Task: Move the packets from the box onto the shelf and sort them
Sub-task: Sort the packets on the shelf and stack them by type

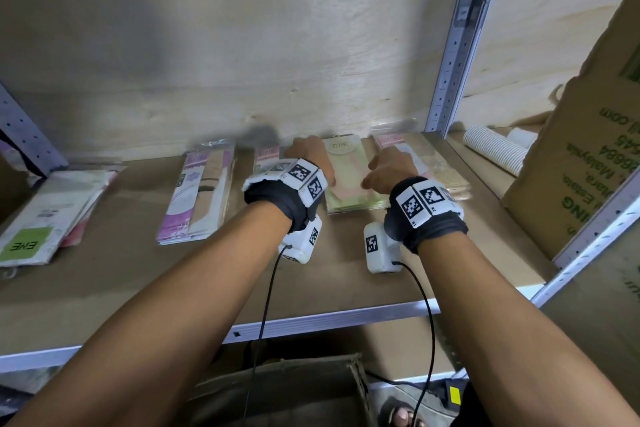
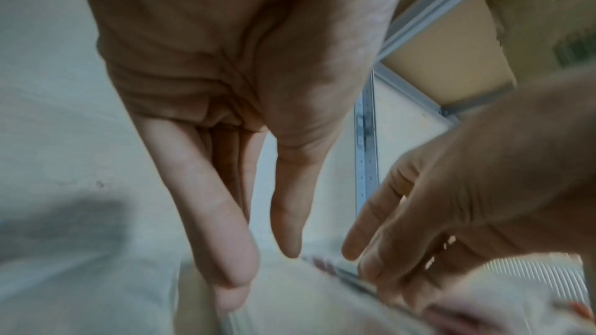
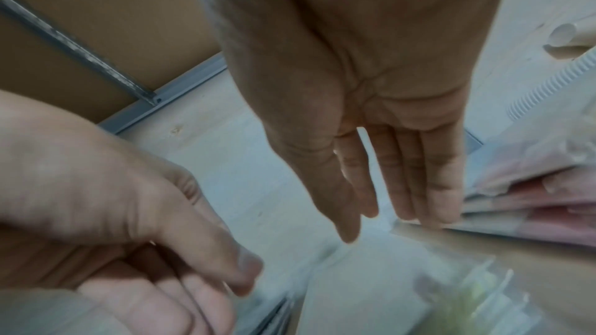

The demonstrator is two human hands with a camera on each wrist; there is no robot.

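The green packet stack [image 1: 349,177] lies flat on the shelf [image 1: 311,281], near the back wall, and serves as the landmark here. Its top packet carries a round label reading "ENE". The left hand [image 1: 311,158] rests at the left edge of this stack and the right hand [image 1: 391,172] at its right edge; the two hands are apart, one on each side of the stack. The left wrist view shows the left hand [image 2: 225,111] with fingers straight and pointing down, fingertips touching a packet edge. The right wrist view shows the right hand [image 3: 371,111] likewise flat, fingers extended down to the stack's edge. Neither hand is curled round anything. Just right of the green stack lies a pink-topped packet stack [image 1: 422,163], partly covered by the right hand. Just left of it, a pink packet [image 1: 268,158] is mostly hidden behind the left hand. Further left lies a purple packet stack [image 1: 199,198], its print blurred and unreadable. Well to the left, a white packet pile [image 1: 52,215] shows a green label reading "ENE", seen upside down. To the right, beyond the upright, stands a cardboard box [image 1: 585,163] with green print, cut off by the frame; "Malaysia" is legible. Both wrist views are motion-blurred at the bottom.
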